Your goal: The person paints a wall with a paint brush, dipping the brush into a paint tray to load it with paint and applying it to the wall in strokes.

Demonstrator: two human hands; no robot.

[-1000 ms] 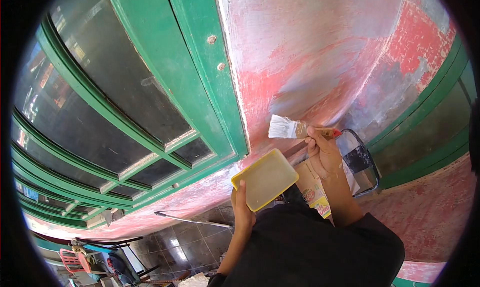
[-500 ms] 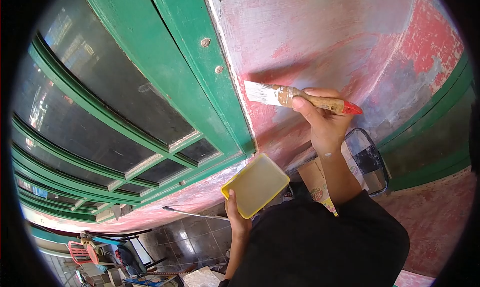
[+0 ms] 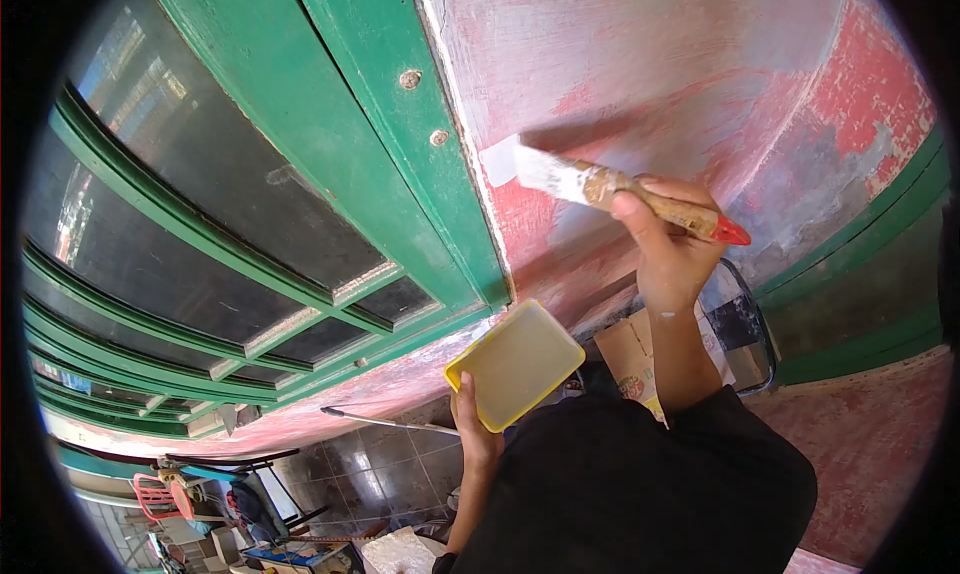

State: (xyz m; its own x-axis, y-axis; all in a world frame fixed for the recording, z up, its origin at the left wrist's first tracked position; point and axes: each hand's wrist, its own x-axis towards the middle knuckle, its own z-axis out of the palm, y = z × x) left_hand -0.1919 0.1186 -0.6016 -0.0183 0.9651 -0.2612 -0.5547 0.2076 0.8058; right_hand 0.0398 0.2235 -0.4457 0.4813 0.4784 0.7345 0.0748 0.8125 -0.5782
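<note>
My right hand (image 3: 675, 234) is closed round the wooden handle of a paintbrush (image 3: 655, 202) with a red tip. White paint coats the bristles, which are at the patchy pink wall (image 3: 620, 84). A fresh white patch (image 3: 499, 161) shows on the wall just left of the bristles, beside the green frame (image 3: 400, 104). Lower down, my left hand (image 3: 477, 420) grips the near left edge of a shallow yellow-rimmed tray (image 3: 518, 364) holding pale paint.
Green-framed window panes (image 3: 200, 254) fill the left. A chair (image 3: 735, 319) with cardboard (image 3: 628, 359) on it stands beside my right arm. A pole (image 3: 385, 421) slants over the dark tiled floor (image 3: 350, 474). Red chairs (image 3: 160, 497) and clutter lie at the lower left.
My right hand and the brush have moved right and slightly down, and a white patch now shows where the bristles were. My left hand still holds the tray, nearly unmoved.
</note>
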